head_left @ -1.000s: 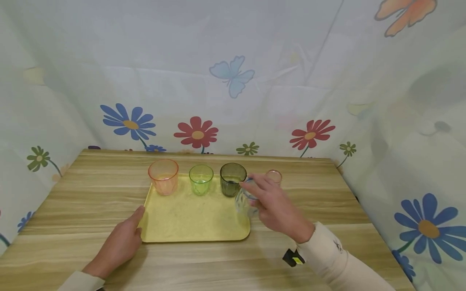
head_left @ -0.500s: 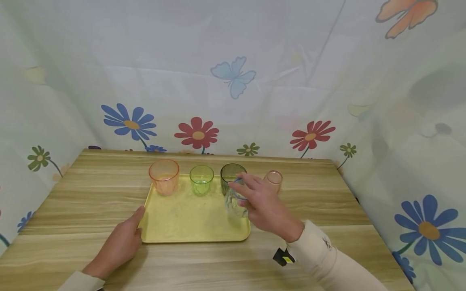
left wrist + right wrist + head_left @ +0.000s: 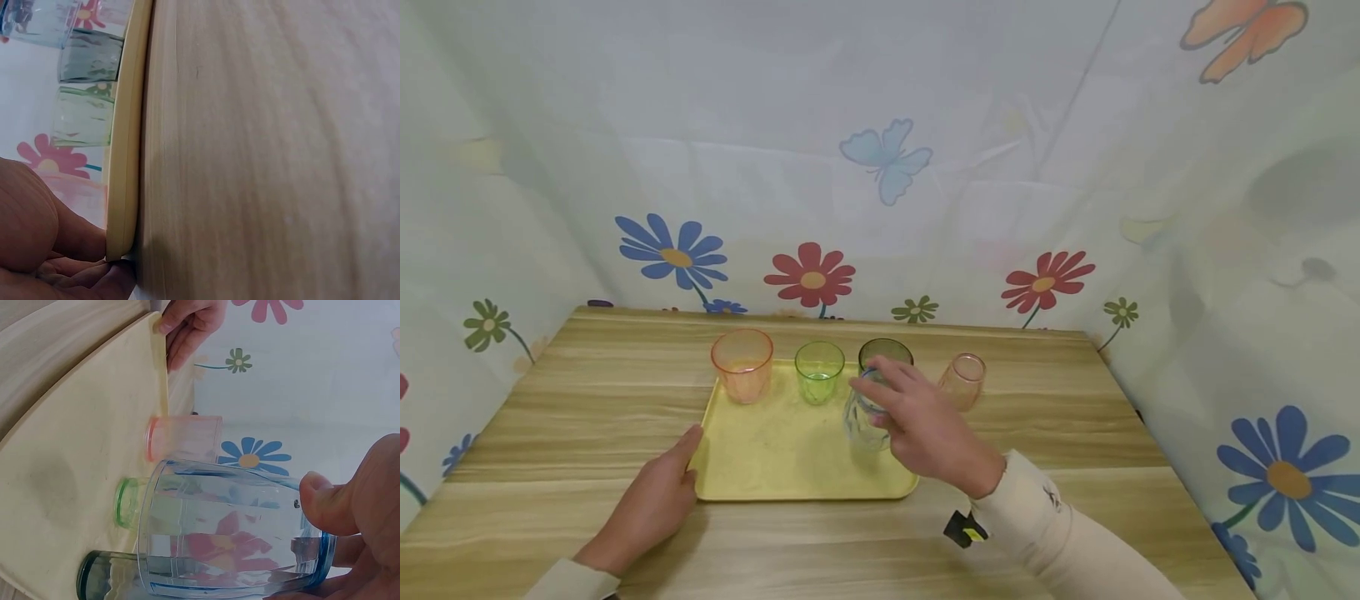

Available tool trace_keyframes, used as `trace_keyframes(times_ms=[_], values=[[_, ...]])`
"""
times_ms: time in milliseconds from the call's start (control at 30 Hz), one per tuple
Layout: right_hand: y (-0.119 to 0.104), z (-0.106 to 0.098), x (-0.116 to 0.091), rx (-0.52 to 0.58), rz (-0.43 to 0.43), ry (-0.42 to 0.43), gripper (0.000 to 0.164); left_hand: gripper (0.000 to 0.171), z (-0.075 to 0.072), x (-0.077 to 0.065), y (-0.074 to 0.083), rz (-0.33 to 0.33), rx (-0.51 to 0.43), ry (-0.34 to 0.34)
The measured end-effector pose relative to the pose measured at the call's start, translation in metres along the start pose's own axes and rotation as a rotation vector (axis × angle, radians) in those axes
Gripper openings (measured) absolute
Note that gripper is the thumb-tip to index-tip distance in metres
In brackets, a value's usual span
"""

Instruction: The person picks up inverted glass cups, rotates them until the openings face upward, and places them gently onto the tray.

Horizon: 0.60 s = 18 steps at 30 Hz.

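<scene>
A clear glass with a blue rim is upright in my right hand, whose thumb and fingers grip it near the rim. It hangs above the right part of the yellow tray. My left hand pinches the tray's left edge; in the left wrist view the thumb lies on top and the fingertips below. Along the tray's back stand an orange glass, a green glass and a dark grey glass, partly hidden behind my right hand.
A small pink glass stands on the wooden table to the right of the tray, partly behind my right hand. A flowered cloth hangs behind the table and at both sides.
My right hand has moved left with the clear glass, from the tray's right edge to over the tray. More of the pink glass shows now. My left hand stays at the tray's edge.
</scene>
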State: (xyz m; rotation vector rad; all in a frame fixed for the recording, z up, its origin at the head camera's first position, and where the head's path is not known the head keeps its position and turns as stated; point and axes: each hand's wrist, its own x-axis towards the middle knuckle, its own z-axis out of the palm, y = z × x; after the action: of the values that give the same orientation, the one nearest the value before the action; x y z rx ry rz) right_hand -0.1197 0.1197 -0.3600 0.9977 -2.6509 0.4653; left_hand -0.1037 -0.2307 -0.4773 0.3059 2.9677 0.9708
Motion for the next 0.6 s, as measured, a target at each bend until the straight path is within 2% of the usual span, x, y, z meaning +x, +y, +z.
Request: trace_keyframes(times_ms=[267, 467, 600], values=[[-0.006, 0.004, 0.007, 0.003, -0.021, -0.009, 0.047, 0.062, 0.0, 0.0, 0.001, 0.002, -0.008, -0.003], [-0.01, 0.007, 0.012, -0.002, -0.063, 0.015, 0.045, 0.062, 0.001, 0.0, 0.0, 0.004, -0.009, 0.005], [-0.015, 0.008, 0.016, 0.033, -0.057, 0.002, 0.045, 0.062, 0.001, -0.001, 0.0, 0.003, -0.015, 0.008]])
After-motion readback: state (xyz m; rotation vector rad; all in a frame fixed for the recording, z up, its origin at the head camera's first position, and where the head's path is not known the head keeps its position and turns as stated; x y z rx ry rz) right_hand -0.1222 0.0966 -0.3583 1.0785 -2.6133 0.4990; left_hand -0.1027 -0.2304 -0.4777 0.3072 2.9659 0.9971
